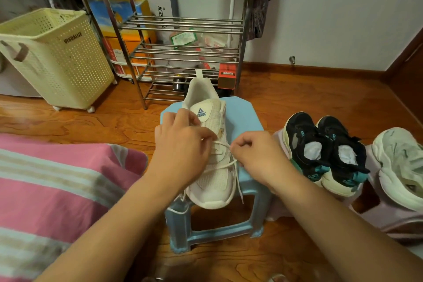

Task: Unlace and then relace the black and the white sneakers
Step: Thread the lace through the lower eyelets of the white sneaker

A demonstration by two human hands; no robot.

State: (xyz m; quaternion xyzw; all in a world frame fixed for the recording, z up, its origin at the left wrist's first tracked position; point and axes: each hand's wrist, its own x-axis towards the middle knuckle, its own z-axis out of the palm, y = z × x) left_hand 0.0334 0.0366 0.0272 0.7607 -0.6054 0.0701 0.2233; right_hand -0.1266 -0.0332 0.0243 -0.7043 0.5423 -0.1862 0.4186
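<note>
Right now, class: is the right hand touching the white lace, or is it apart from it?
Touching. The head view shows the right hand pinching the white lace at its fingertips, over the white sneaker on the blue stool.

The left side of the white sneaker (210,144) is covered by the left hand (180,144), so the eyelets there can't be made out. Part of the lace (223,165) is lost inside the right hand (256,155). The second white sneaker (398,167) is cut off by the right edge, and the rack (183,23) by the top.
</note>
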